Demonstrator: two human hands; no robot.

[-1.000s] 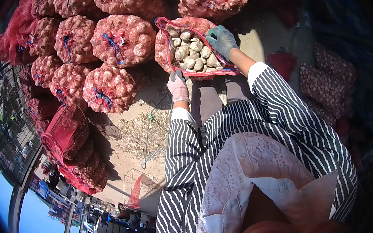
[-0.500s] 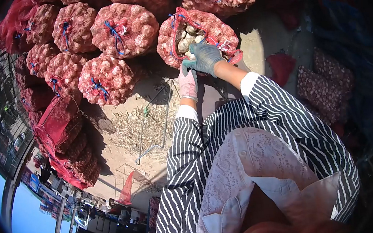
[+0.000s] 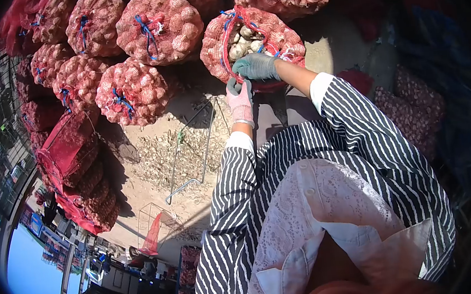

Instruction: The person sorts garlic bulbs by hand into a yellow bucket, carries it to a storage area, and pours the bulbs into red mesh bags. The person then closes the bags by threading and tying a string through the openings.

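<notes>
A red mesh bag full of garlic stands in front of me with its mouth open. White garlic bulbs show inside the opening, which has a red rim with blue cord. My right hand, in a grey-green glove, lies across the near side of the mouth, its fingers bent onto the rim. Just below it, my left hand wears a pink and grey glove and pinches the same near edge of the bag. The fingertips of both hands nearly meet there and partly hide the rim.
Filled garlic bags tied with blue cord, such as this bag, crowd the far left. A bent metal frame rests on ground strewn with dry garlic skins. More garlic sacks lie in shade at right.
My right hand has shifted from over the garlic bulbs toward the near-left rim, uncovering more of them. My left hand stays at the bag's edge. The view has moved slightly.
</notes>
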